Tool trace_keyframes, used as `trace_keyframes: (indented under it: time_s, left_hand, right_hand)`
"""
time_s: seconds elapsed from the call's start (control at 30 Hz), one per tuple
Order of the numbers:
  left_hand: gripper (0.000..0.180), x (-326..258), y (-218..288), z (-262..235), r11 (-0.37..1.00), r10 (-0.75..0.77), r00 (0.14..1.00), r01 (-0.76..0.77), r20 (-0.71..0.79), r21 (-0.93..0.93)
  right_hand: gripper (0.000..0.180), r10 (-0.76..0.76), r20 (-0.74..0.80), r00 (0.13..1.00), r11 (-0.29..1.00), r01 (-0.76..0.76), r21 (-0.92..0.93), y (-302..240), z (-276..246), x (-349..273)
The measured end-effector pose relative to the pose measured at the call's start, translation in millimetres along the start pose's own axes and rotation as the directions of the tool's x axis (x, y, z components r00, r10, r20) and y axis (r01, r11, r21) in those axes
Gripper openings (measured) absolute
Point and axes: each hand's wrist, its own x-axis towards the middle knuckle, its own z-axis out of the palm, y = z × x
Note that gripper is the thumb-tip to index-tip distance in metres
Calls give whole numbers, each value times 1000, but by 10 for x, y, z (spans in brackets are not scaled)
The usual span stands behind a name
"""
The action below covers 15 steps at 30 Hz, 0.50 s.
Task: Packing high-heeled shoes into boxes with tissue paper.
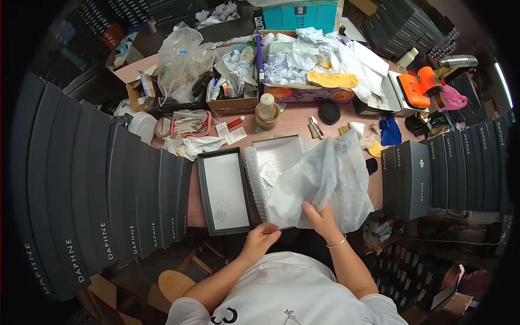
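Observation:
My right hand (324, 221) grips the lower edge of a translucent plastic bag (346, 179), thumb on top. The bag spreads over the right part of an open shoe box (276, 142) and the table beside it. Inside that box are white ribbed lining (253, 176) and small printed slips (270, 174). My left hand (261, 241) is at the box's near left corner, fingers curled together; what they pinch, if anything, is hidden. Just left of it lies a dark-rimmed box lid (225, 189), pale inside facing up.
Tall stacks of dark shoe boxes stand at left (130, 195) and right (406, 179). Behind are a carton of crumpled paper (292, 59), a bottle (266, 111), a red basket of slips (190, 123), a small knife (316, 127) and an orange tape dispenser (414, 91).

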Motion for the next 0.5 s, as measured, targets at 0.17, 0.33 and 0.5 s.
trace_keyframes:
  time_s: [0.17, 0.33, 0.5]
  left_hand:
    - [15, -11, -448, -59, 989, -139, 935, 147, -325, 0]
    - [16, 734, 633, -158, 463, 693, 721, -429, -15, 776]
    - [19, 1959, 697, -122, -276, 89, 934, -310, 345, 910]
  right_hand:
    - [27, -104, 206, 973, 917, 174, -359, 1060, 368, 399]
    - [22, -96, -54, 994, 995, 94, -32, 460, 100, 160]
    - [27, -120, -192, 974, 992, 126, 20, 143, -418, 27]
